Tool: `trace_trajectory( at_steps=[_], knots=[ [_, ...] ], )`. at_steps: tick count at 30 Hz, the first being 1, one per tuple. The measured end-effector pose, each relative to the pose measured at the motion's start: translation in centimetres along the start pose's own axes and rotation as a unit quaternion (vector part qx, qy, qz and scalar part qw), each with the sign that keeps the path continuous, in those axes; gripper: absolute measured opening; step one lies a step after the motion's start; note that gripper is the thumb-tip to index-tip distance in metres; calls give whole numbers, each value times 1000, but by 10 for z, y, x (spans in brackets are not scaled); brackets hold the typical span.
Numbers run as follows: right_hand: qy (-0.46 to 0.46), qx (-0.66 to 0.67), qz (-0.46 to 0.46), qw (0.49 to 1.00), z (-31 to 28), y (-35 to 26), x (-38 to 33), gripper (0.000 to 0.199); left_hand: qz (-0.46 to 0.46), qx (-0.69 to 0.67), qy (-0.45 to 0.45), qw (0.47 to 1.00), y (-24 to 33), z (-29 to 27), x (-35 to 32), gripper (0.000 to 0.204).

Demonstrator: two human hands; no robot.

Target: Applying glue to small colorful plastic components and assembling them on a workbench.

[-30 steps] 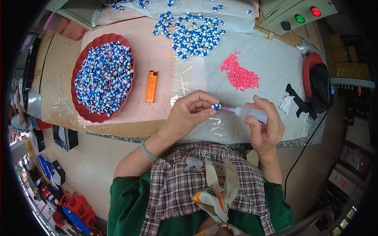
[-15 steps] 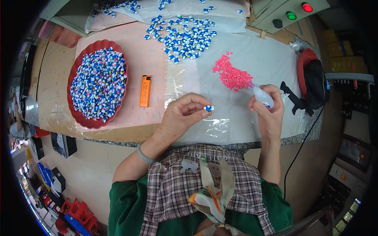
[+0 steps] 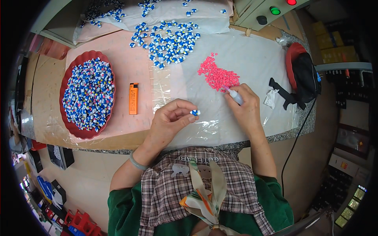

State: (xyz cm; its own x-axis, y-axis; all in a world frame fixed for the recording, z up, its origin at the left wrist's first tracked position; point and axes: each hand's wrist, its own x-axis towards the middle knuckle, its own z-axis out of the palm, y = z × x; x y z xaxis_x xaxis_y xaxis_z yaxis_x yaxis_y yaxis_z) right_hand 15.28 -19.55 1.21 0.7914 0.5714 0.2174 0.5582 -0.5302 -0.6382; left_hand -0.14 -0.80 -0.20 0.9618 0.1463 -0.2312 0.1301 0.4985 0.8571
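While the left hand [image 3: 169, 120] pinched a small blue-and-white piece [image 3: 194, 112] between thumb and fingertips at the centre of the frame, the right hand [image 3: 246, 108], closed around a slim white applicator [image 3: 235, 95], set its tip at the lower edge of the pink pile [image 3: 218, 75], right of centre. The step called, I judged, for picking off a single pink bit and keeping the piece steady, opening turned toward the tool
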Motion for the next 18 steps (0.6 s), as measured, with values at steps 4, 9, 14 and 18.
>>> trace_trajectory(
  at_steps=[4, 9, 14, 18],
  knots=[
    [4, -54, -6, 998, 6, -3, 4, 15, -8, 0, 3, 1000, 1, 2, -1, 20],
    [-2, -81, -1, 997, 8, -3, 8, 16, -11, -5, 1, 1000, 0, 1, 0, 20],
    [-11, -81, -13, 997, 8, -7, 11, 16, -13, -6, 2, 1000, 1, 1, 0, 20],
    [-26, -82, -16, 996, 8, -6, 13, 17, -11, -4, -2, 1000, 1, 1, 0, 20]
  ],
)
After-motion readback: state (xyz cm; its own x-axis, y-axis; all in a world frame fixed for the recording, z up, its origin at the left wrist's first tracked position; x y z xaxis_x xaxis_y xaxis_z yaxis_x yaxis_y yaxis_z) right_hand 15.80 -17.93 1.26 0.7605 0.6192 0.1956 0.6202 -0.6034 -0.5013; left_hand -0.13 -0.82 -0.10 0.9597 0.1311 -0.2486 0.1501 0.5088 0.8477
